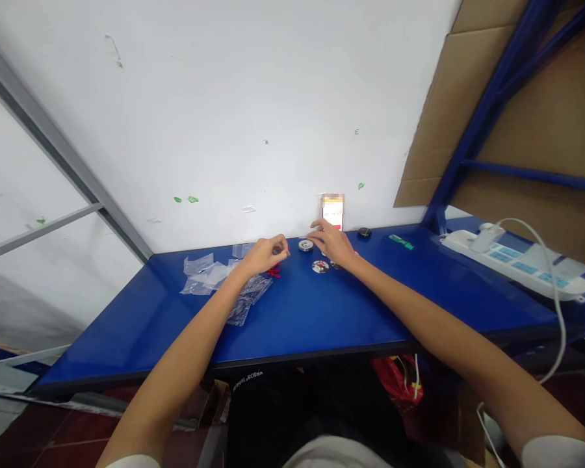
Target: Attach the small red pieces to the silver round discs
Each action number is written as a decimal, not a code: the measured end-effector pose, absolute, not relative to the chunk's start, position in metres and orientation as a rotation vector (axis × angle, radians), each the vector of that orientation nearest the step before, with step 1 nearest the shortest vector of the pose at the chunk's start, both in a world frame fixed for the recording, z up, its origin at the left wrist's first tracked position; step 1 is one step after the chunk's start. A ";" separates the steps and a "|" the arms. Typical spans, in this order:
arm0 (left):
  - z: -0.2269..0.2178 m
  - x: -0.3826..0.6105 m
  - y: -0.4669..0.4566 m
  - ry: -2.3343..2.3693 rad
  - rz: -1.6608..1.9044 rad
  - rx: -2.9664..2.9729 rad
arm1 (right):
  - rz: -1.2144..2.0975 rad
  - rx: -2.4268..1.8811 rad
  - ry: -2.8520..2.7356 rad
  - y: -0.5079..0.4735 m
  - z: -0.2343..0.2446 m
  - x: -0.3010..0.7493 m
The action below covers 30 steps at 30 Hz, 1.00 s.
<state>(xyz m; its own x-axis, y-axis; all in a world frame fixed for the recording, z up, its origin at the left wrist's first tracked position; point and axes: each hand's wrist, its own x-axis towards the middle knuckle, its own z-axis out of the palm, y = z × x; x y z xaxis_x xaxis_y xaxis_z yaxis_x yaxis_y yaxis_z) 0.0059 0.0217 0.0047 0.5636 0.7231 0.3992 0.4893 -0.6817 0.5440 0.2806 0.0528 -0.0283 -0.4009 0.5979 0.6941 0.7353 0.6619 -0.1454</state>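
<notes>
Currently, the left hand (266, 254) is curled, thumb and forefinger brought together in a ring; whether anything is pinched there cannot be told. The right hand (335, 244) reaches inward with bent fingers, and its grip is likewise too small to judge. Between the two hands — nearest the right fingertips — a thick, round, silver metal piece (305, 246) rests on the glossy blue tabletop (292, 325). Just nearer the body lies a flat, shiny silver disc (320, 266). Thin red strands (273, 272) lie beside the left hand, near crumpled clear plastic bags (246, 302) partly under the left forearm; whitish translucent bags (202, 274) spread farther left. Behind the right hand, a phone with a lit screen (333, 209) stands against the white wall (253, 97). Rightward sit a small black rounded object (364, 232), a green-and-white strip (401, 242) and — at the far right — a long white power strip (504, 252).
</notes>
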 end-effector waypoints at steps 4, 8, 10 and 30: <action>0.013 0.013 0.016 0.913 1.187 2.122 | -0.250 -0.932 -2.109 0.042 -0.025 0.279; 0.012 0.014 0.017 0.920 1.205 2.113 | -0.141 -0.788 -2.179 0.032 -0.027 0.273; 0.008 0.015 0.018 0.987 1.165 2.209 | -0.070 -0.749 -2.171 0.028 -0.028 0.269; -0.019 0.038 0.017 0.852 1.196 1.690 | 0.494 -0.621 -1.800 0.013 -0.028 0.245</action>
<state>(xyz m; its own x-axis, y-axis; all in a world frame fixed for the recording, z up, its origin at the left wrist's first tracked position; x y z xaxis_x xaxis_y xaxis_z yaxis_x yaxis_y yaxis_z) 0.0378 0.0166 -0.0194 0.3033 0.8846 0.3543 0.0453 -0.3848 0.9219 0.2446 0.0133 -0.0277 -0.2476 0.6319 0.7344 0.1687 0.7746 -0.6096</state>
